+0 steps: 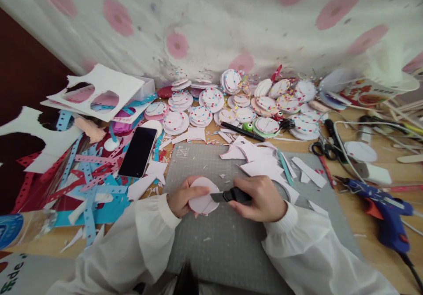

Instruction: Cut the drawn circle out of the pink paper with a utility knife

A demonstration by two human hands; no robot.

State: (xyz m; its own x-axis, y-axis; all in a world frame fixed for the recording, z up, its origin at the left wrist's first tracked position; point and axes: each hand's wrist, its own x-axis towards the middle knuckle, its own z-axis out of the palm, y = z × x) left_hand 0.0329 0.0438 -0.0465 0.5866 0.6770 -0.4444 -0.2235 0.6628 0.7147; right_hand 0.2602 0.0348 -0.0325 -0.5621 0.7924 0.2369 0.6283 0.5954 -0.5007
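My left hand (181, 198) grips a round white disc (202, 204) by its left side, thumb on top and fingers underneath. Above the grey cutting mat (211, 246), my right hand (259, 198) is closed round the black handle of a utility knife (236, 195). Its blade points left and lies over the disc's right part; whether it cuts into the disc I cannot tell. A line crosses the disc's face near the blade. White offcuts (261, 167) with curved edges lie on the mat just beyond my right hand.
Several decorated discs (200, 116) are piled along the back. To the left lie a phone (138, 152), punched coloured strips (87, 176) and a cut-out white board (99, 90). Scissors (325, 149), a corded blue glue gun (385, 213) and a white cable are on the right.
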